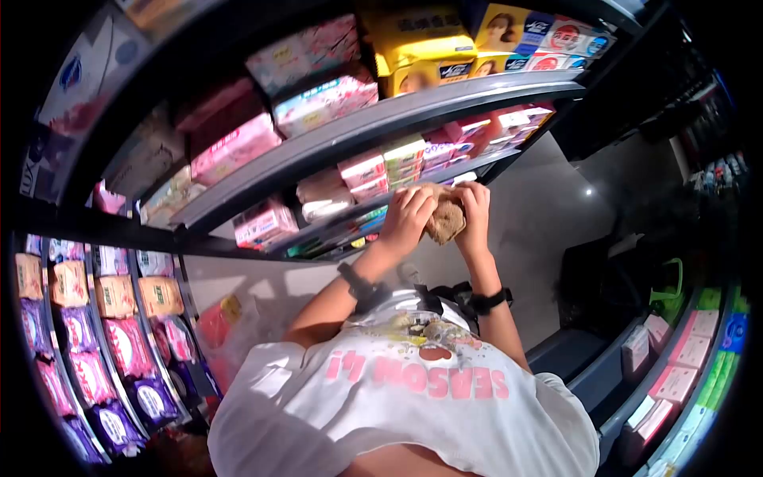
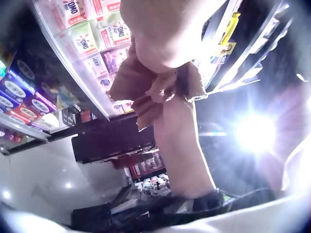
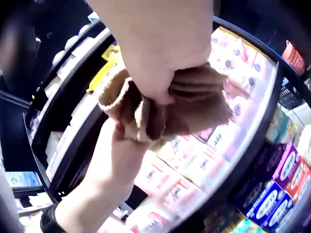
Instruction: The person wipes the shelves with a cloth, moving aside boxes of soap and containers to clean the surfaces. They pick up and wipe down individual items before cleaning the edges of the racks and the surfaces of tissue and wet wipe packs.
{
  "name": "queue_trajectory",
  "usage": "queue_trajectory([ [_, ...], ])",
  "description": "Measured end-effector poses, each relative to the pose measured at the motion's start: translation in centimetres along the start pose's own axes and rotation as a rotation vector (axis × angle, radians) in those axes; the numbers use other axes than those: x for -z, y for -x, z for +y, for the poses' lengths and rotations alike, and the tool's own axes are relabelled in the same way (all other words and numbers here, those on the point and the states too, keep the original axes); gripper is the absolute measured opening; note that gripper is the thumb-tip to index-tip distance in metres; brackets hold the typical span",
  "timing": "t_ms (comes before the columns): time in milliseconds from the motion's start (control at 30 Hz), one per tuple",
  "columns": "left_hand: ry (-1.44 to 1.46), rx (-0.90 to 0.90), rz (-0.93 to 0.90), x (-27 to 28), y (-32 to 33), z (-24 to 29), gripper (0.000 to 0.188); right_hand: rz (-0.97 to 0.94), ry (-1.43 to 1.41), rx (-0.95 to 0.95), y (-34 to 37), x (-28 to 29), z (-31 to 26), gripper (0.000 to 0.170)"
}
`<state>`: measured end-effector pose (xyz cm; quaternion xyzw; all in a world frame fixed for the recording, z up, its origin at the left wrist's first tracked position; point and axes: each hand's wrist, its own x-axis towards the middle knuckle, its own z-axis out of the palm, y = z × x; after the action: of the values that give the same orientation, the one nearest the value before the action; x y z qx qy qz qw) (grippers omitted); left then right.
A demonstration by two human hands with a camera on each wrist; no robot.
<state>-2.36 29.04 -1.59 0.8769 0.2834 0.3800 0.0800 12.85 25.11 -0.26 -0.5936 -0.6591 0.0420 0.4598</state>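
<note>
A brown, rough-textured cloth (image 1: pixel 447 222) is held up in front of the body, bunched into a loose roll with folds. My left hand (image 1: pixel 407 216) grips its left side with curled fingers. On the other side my right hand (image 1: pixel 474 213) holds it, fingers bent over the top. In the right wrist view the cloth (image 3: pixel 197 109) hangs in soft folds beneath the right hand (image 3: pixel 165 53), and the left hand (image 3: pixel 114 150) pinches its near edge. The left wrist view shows the cloth's ragged edge (image 2: pixel 163 90) below the left hand (image 2: pixel 160 34).
Ahead, a shelf (image 1: pixel 413 107) carries packs of tissues in pink and yellow. Wipes packs (image 1: pixel 119 342) fill a rack at the left. Boxes (image 1: pixel 675 374) stand on a lower shelf at the right. Grey floor (image 1: pixel 548 207) runs between the shelves.
</note>
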Motion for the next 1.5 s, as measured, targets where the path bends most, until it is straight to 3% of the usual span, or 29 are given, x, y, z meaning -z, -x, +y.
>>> queue_trajectory([
  [100, -0.188, -0.069, -0.051, -2.5, 2.0, -2.9, 0.016, 0.035, 0.096, -0.073, 1.5, -4.7, 2.6, 0.027],
  [200, -0.297, -0.066, -0.062, -3.1, 4.5, -5.7, 0.015, -0.092, -0.084, -0.27, 3.4, -9.3, 3.9, 0.026],
  [300, -0.358, -0.011, -0.051, -1.4, 6.7, -7.0, 0.015, -0.179, -0.186, -0.062, 3.3, -12.4, 2.7, 0.028],
  [400, -0.425, 0.12, -0.033, 1.4, 9.8, -6.8, 0.012, -0.267, -0.279, 0.021, 3.0, -13.7, -0.4, 0.031],
  [500, -0.525, 0.367, -0.023, 3.7, 15.0, -6.7, 0.013, -0.403, -0.281, 0.225, 3.5, -15.4, -3.3, 0.04],
  [633, -0.534, 0.698, 0.206, 6.9, 19.2, -6.3, 0.027, -0.571, -0.412, 0.352, 5.2, -18.1, -6.2, 0.037],
  [700, -0.551, 0.703, 0.249, 8.4, 19.2, -6.0, 0.03, -0.547, -0.396, 0.435, 5.0, -18.8, -6.5, 0.029],
  [800, -0.493, 0.57, 0.313, 8.5, 17.5, -5.5, 0.026, -0.478, -0.359, 0.497, 3.5, -17.3, -6.2, 0.026],
  [900, -0.51, 0.365, 0.255, 5.7, 15.2, -5.6, 0.025, -0.373, -0.258, 0.549, 2.0, -15.3, -4.1, 0.023],
  [967, -0.464, 0.319, 0.168, 3.2, 13.8, -5.8, 0.026, -0.382, -0.103, 0.491, 1.7, -14.5, -1.7, 0.02],
  [1033, -0.313, 0.335, 0.11, 1.0, 13.8, -7.0, 0.028, -0.373, 0.014, 0.41, 2.0, -14.4, 0.4, 0.019],
  [1167, -0.315, 0.339, 0.133, 0.0, 13.7, -7.7, 0.028, -0.403, 0.051, 0.328, 3.5, -14.8, 1.1, 0.028],
  [1233, -0.373, 0.361, 0.095, 0.5, 14.0, -7.3, 0.03, -0.381, 0.035, 0.324, 3.8, -14.9, 0.7, 0.029],
  [1300, -0.271, 0.383, 0.129, 1.4, 14.0, -7.1, 0.029, -0.399, 0.005, 0.326, 3.4, -14.9, 0.2, 0.03],
  [1500, -0.322, 0.554, 0.261, 3.2, 16.0, -6.5, 0.028, -0.484, -0.032, 0.399, 3.6, -16.8, -2.4, 0.034],
])
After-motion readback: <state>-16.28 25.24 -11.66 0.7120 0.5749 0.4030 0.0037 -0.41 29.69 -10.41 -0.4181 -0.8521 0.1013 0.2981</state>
